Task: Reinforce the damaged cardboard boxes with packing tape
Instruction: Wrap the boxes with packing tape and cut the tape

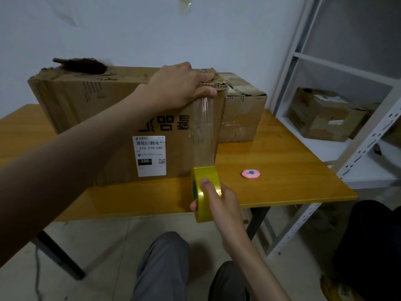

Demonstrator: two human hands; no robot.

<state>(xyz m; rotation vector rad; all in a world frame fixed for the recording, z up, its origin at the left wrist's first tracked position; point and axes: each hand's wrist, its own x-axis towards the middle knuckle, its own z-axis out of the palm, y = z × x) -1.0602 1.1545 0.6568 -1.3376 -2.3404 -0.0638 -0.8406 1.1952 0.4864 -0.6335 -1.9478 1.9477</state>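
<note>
At a yellow wooden desk beside white metal shelving, a person runs clear packing tape down the right end of a large, battered cardboard box that stands on the desk against a pale wall. Left hand lies over the box's torn top corner, thumb and fingers pressing the tape's free end onto the crumpled, frayed board; right hand has its grip curled round a yellow tape roll held at the desk's near edge, thumb on the rim. Between the two hands the strip stretches taut and glossy, seemingly close against the box's front face by its printed label. Judging by this, the strip is mid-pull, and the next move calls for smoothing it flat against the matte, scuffed cardboard and cutting it at the roll. A smaller dented box sits just behind, touching the first; another crushed one rests on a shelf. A small pink round object, possibly a cutter, lies on the desk near the roll.
</note>
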